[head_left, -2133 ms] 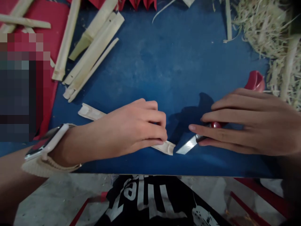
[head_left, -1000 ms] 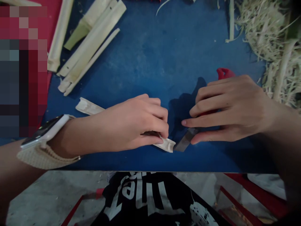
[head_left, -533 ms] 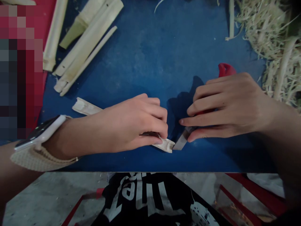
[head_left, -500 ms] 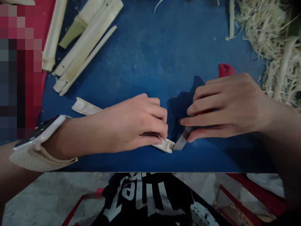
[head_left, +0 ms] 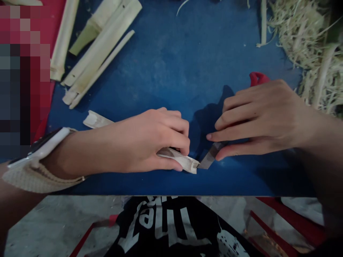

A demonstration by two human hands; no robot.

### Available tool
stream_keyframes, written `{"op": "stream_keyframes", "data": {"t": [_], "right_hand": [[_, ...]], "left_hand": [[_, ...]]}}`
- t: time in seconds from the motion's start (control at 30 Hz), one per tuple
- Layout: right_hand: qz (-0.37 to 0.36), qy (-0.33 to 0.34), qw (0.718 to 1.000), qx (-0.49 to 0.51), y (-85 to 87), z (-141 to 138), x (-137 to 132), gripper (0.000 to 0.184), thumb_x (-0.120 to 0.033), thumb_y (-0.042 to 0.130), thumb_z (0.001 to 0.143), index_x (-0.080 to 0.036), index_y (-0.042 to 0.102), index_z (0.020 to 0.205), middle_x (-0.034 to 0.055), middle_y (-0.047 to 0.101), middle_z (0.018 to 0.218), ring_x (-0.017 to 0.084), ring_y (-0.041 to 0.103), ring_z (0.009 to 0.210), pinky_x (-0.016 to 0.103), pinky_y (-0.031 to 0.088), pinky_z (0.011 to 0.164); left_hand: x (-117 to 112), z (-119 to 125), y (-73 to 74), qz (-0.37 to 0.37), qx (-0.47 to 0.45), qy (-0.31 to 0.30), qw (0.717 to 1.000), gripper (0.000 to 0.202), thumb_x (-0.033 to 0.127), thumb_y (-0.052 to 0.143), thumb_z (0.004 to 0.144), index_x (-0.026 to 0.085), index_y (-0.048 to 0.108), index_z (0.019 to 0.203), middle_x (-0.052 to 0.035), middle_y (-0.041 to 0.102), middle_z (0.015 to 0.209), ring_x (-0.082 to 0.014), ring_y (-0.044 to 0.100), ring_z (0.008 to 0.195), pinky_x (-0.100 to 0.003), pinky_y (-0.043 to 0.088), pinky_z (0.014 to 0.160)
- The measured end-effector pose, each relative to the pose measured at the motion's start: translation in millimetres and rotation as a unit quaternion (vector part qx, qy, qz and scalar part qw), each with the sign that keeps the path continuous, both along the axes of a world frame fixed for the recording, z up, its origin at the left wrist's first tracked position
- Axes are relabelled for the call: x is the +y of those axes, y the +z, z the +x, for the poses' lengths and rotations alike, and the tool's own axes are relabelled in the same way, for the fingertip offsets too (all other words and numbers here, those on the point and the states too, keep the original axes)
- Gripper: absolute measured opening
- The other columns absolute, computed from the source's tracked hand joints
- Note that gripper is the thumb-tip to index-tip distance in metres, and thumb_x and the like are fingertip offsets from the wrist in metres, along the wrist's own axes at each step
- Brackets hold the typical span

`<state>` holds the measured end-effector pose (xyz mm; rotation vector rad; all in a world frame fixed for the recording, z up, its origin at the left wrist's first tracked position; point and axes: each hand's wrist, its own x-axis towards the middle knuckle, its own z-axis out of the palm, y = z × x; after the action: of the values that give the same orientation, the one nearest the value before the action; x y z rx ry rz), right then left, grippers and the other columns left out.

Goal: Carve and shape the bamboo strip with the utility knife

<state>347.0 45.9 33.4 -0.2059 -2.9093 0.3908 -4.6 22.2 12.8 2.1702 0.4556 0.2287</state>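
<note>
My left hand (head_left: pixel 150 141) is closed over a pale split bamboo strip (head_left: pixel 184 163) and presses it onto the blue table (head_left: pixel 171 71). The strip's far end (head_left: pixel 93 120) sticks out past my wrist, which wears a white watch. My right hand (head_left: pixel 262 119) is closed on a red-handled knife (head_left: pixel 209 160). The steel blade tip touches the near end of the strip. The red handle end (head_left: pixel 257 77) shows above my knuckles.
Several long split bamboo pieces (head_left: pixel 99 46) lie at the upper left. A heap of pale shavings (head_left: pixel 308 39) fills the upper right. A red surface (head_left: pixel 40 35) borders the left edge. The table's front edge (head_left: pixel 171 194) runs just below my hands.
My right hand picked the knife up off the table and brought its blade left to the strip's end. My left hand has tipped the strip's near end slightly.
</note>
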Motion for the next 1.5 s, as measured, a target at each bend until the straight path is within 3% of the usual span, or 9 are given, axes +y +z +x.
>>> {"op": "stream_keyframes", "data": {"t": [0.3,0.57,0.77,1.03,1.5], "right_hand": [[-0.008,-0.008,1.0,-0.018,1.5,2.7,-2.9,0.018,-0.049,0.087,0.126,-0.033,0.094,0.131,-0.0028,0.086,0.109,0.019,0.077,0.094,0.037,0.056,0.08],[-0.023,-0.013,1.0,0.017,1.2,-5.5,0.5,0.028,-0.056,0.079,0.129,-0.03,0.089,0.123,-0.0039,0.086,0.102,0.017,0.076,0.082,0.038,0.049,0.068],[-0.025,-0.008,1.0,0.001,3.1,-2.0,-1.5,0.021,-0.048,0.083,0.128,-0.027,0.084,0.13,-0.0021,0.086,0.106,0.018,0.076,0.088,0.041,0.05,0.072],[-0.035,-0.019,0.999,-0.001,3.0,-3.8,-2.7,0.031,-0.054,0.076,0.131,-0.026,0.089,0.124,-0.0013,0.084,0.104,0.017,0.07,0.082,0.041,0.049,0.072],[-0.036,-0.021,0.999,-0.008,2.1,0.1,-3.7,0.026,-0.05,0.074,0.133,-0.027,0.086,0.129,-0.0001,0.084,0.109,0.018,0.07,0.088,0.042,0.05,0.076]], "left_hand": [[0.9,1.6,-1.1,-0.003,-0.015,-0.008,1.0,0.02,0.019,0.099,0.113,0.029,0.089,0.1,0.0048,0.09,0.109,-0.0203,0.076,0.099,-0.039,0.052,0.102],[0.5,3.6,-1.0,0.01,-0.002,-0.01,1.0,0.021,0.024,0.097,0.116,0.029,0.088,0.098,0.0033,0.091,0.108,-0.0222,0.077,0.1,-0.04,0.054,0.102],[0.3,1.4,-0.4,0.003,-0.008,-0.008,1.0,0.019,0.023,0.097,0.116,0.029,0.089,0.1,0.0039,0.09,0.109,-0.0215,0.077,0.1,-0.041,0.054,0.104],[1.1,1.7,-4.6,0.003,-0.051,-0.014,0.999,0.023,0.018,0.101,0.113,0.026,0.087,0.096,0.0061,0.087,0.105,-0.0191,0.073,0.098,-0.038,0.047,0.098],[0.4,3.9,-6.9,0.0,-0.043,-0.01,0.999,0.024,0.017,0.103,0.11,0.027,0.087,0.096,0.0062,0.087,0.103,-0.0193,0.073,0.096,-0.039,0.049,0.101]]}}
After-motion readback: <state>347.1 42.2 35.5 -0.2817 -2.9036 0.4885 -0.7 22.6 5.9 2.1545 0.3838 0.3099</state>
